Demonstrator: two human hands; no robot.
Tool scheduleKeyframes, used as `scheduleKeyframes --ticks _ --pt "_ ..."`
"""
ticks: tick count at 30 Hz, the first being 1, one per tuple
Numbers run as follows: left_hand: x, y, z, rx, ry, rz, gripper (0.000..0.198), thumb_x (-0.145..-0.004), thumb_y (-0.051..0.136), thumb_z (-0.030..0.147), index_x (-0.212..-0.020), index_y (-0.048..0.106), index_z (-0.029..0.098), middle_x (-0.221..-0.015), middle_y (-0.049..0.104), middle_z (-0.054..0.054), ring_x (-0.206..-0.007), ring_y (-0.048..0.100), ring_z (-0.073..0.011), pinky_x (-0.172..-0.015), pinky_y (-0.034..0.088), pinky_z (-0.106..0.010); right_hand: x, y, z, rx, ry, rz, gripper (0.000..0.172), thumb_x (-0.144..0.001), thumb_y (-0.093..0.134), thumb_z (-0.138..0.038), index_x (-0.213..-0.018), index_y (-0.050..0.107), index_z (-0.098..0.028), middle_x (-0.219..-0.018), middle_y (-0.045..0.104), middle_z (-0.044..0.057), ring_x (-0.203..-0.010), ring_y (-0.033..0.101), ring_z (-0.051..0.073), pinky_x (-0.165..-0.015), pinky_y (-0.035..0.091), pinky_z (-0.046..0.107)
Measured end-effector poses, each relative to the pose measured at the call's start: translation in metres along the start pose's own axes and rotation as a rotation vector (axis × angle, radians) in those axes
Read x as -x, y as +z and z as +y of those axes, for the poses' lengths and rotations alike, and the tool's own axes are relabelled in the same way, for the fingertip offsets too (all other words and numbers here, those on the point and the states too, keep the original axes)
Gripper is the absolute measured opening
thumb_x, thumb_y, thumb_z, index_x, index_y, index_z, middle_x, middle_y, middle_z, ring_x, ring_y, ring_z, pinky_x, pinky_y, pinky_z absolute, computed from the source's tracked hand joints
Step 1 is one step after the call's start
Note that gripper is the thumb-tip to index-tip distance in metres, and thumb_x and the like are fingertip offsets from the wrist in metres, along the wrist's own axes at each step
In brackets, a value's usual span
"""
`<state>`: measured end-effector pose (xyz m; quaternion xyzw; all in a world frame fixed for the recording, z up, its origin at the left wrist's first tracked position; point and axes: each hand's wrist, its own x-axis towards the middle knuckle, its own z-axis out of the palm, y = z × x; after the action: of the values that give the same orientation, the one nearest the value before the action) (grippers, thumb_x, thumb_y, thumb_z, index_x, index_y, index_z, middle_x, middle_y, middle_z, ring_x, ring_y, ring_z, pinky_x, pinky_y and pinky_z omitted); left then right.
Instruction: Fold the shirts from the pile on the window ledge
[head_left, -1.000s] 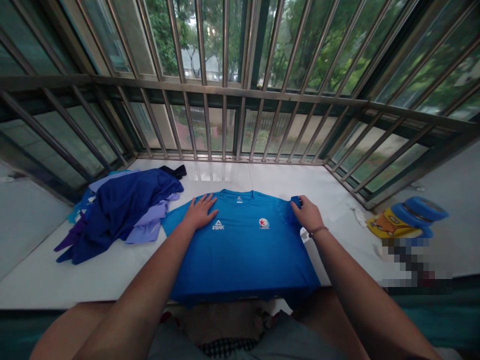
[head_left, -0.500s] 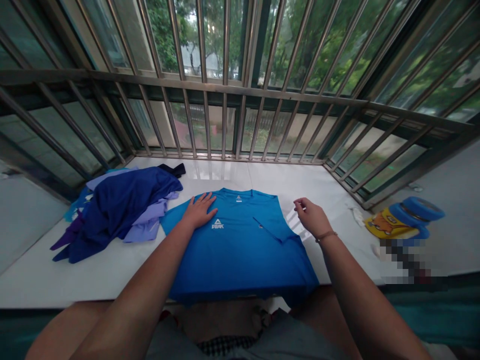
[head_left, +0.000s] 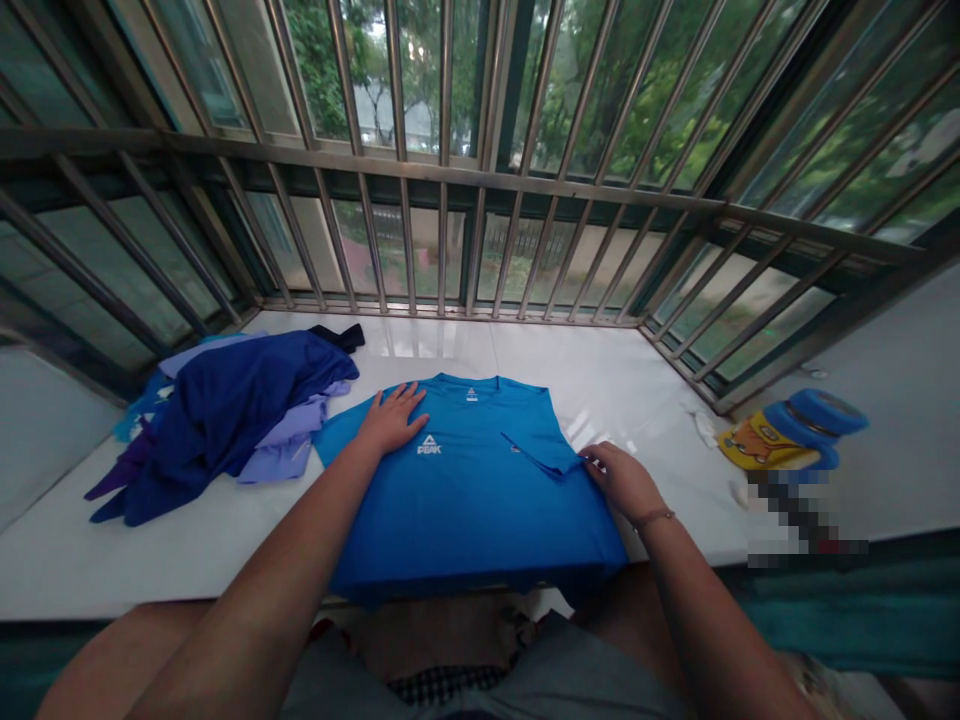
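Observation:
A blue T-shirt (head_left: 480,510) with a white PEAK logo lies spread on the white ledge, its lower edge hanging over the front. Its right sleeve is folded inward over the chest. My left hand (head_left: 393,418) rests flat on the upper left of the shirt, fingers spread. At the shirt's right edge, by the folded sleeve, my right hand (head_left: 621,478) has its thumb and fingers pinched on the fabric.
On the left of the white ledge (head_left: 660,390) lies a pile of dark blue, lilac and purple clothes (head_left: 225,400). A blue and yellow bottle (head_left: 787,430) lies at the right by the wall. Metal bars (head_left: 450,180) line the window behind.
My right hand has come down from beside the shirt's shoulder to its right edge and now pinches the fabric. My left hand stays on the shirt. The view has shifted slightly.

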<state>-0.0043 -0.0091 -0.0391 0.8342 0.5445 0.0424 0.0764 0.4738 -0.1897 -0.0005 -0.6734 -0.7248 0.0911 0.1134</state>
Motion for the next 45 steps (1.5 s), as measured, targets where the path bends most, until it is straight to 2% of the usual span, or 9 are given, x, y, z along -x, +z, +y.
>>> scheduleKeyframes --ticks 6,10,13,17,26,29,32,37,45 --pt "0.000 0.001 0.000 -0.003 -0.002 -0.002 0.070 -0.108 0.036 0.063 -0.173 0.037 0.035 -0.183 0.025 -0.002 -0.170 0.022 -0.0311 -0.136 0.013 -0.065 -0.005 -0.007 -0.004 0.124 0.083 -0.036 0.028 -0.098 0.056 -0.019 -0.115 0.078 -0.023 -0.116 0.075 0.010 -0.106 0.074 0.025 -0.097 0.055 0.035" --pt "0.001 0.001 0.000 -0.003 0.000 0.002 0.070 -0.108 0.036 0.062 -0.173 0.037 0.035 -0.183 0.026 -0.002 -0.170 0.023 -0.0315 -0.135 0.014 -0.066 -0.009 -0.004 -0.036 0.148 -0.007 0.091 0.030 -0.107 0.057 -0.038 -0.123 0.076 -0.022 -0.122 0.075 0.013 -0.115 0.070 0.030 -0.106 0.053 0.042" --pt "0.001 0.000 0.000 0.000 -0.001 0.000 0.070 -0.108 0.036 0.062 -0.172 0.037 0.034 -0.183 0.026 -0.002 -0.170 0.022 -0.0308 -0.136 0.013 -0.066 -0.014 0.010 -0.066 0.210 -0.085 0.049 0.032 -0.105 0.064 -0.046 -0.126 0.074 -0.024 -0.126 0.075 0.013 -0.115 0.069 0.032 -0.100 0.055 0.043" --pt "0.001 -0.001 0.000 0.005 0.001 -0.002 0.070 -0.108 0.037 0.061 -0.172 0.039 0.032 -0.183 0.027 -0.004 -0.169 0.023 -0.0317 -0.135 0.014 -0.067 -0.022 0.030 -0.088 0.330 -0.048 0.005 0.024 -0.109 0.057 -0.037 -0.117 0.076 -0.025 -0.118 0.076 0.011 -0.107 0.070 0.029 -0.087 0.054 0.038" --pt "0.001 0.003 -0.001 0.039 0.014 0.030 0.069 -0.109 0.041 0.060 -0.171 0.040 0.031 -0.181 0.030 -0.005 -0.168 0.025 -0.0341 -0.134 0.014 -0.069 -0.023 0.034 -0.087 0.178 -0.140 0.129 0.041 -0.115 0.044 -0.044 -0.108 0.079 -0.023 -0.112 0.078 0.011 -0.105 0.069 0.027 -0.097 0.052 0.039" --pt "0.001 0.002 -0.001 0.047 0.018 0.036 0.068 -0.109 0.042 0.059 -0.171 0.041 0.032 -0.181 0.030 -0.005 -0.168 0.026 -0.0339 -0.134 0.013 -0.068 -0.038 0.033 -0.081 0.089 -0.121 0.226 0.052 -0.116 0.035 -0.048 -0.124 0.078 -0.019 -0.128 0.078 0.014 -0.122 0.068 0.028 -0.114 0.048 0.043" --pt "0.002 0.001 0.000 0.048 0.021 0.041 0.067 -0.108 0.043 0.059 -0.170 0.042 0.033 -0.181 0.030 -0.005 -0.168 0.027 -0.0338 -0.135 0.013 -0.068 -0.066 0.037 -0.077 0.147 -0.081 0.200 0.063 -0.115 0.032 -0.051 -0.151 0.064 -0.011 -0.157 0.063 0.020 -0.149 0.053 0.033 -0.127 0.038 0.050" --pt "0.002 0.002 -0.001 0.052 0.019 0.050 0.066 -0.109 0.043 0.058 -0.170 0.043 0.033 -0.181 0.031 -0.006 -0.168 0.027 -0.0333 -0.135 0.013 -0.067 -0.113 0.052 -0.076 0.254 0.118 -0.062 0.080 -0.113 0.028 -0.061 -0.174 0.029 -0.009 -0.182 0.021 0.019 -0.168 0.023 0.034 -0.132 0.025 0.057" --pt "0.003 0.000 0.006 0.045 0.004 0.080 0.066 -0.108 0.046 0.057 -0.168 0.046 0.032 -0.180 0.034 -0.007 -0.167 0.029 -0.0344 -0.134 0.016 -0.066 -0.126 0.067 -0.063 0.216 0.219 -0.094 0.086 -0.111 0.014 -0.068 -0.177 0.019 -0.012 -0.185 0.011 0.013 -0.170 0.015 0.031 -0.135 0.017 0.058"
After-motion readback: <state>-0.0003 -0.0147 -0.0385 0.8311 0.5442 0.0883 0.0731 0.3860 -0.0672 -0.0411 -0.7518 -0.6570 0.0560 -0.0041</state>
